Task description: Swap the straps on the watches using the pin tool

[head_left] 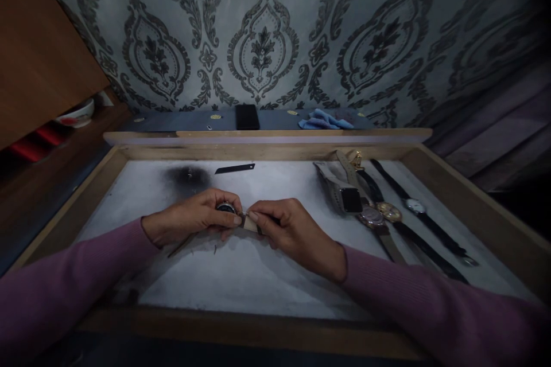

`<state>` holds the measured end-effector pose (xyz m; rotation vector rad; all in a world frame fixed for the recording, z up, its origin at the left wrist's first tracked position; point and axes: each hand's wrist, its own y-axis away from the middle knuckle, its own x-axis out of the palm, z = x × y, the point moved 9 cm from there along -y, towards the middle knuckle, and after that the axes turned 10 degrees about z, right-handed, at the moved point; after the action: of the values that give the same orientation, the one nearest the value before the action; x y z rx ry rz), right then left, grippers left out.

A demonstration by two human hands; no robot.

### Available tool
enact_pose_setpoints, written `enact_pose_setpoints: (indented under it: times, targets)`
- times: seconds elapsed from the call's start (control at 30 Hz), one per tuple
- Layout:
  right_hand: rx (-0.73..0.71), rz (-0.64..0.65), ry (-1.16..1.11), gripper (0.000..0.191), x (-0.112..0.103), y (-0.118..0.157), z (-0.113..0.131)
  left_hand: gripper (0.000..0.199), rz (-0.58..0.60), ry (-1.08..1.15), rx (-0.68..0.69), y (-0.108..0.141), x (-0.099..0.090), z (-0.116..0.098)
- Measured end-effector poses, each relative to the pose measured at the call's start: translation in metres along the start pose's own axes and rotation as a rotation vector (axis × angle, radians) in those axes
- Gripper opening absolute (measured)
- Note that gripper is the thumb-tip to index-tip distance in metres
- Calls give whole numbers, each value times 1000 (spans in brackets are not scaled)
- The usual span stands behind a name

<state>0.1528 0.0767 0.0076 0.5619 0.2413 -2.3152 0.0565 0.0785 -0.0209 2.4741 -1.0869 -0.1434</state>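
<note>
My left hand is closed around a round wristwatch with a dark face and a metal rim. Its thumb lies along the near side of the case. My right hand pinches the watch's strap, brown and pale beige, close to where it meets the case. Something small and light-coloured shows at its fingertips, too small to name. Below my left hand a narrow brown strip sticks out; its other end is hidden. Both hands are over the white bottom of a shallow wooden drawer.
Several wristwatches lie at the right, among them a square-faced watch, a gold watch and a white-faced watch. A dark snap-off blade lies behind my hands. Beyond the drawer are a black phone and a blue cloth.
</note>
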Motion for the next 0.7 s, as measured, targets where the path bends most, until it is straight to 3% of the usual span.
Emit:
enact_pose_setpoints:
  times: [0.7]
  targets:
    - [-13, 28, 32, 30, 2, 1, 4, 19, 25, -36, 8, 1, 1, 4]
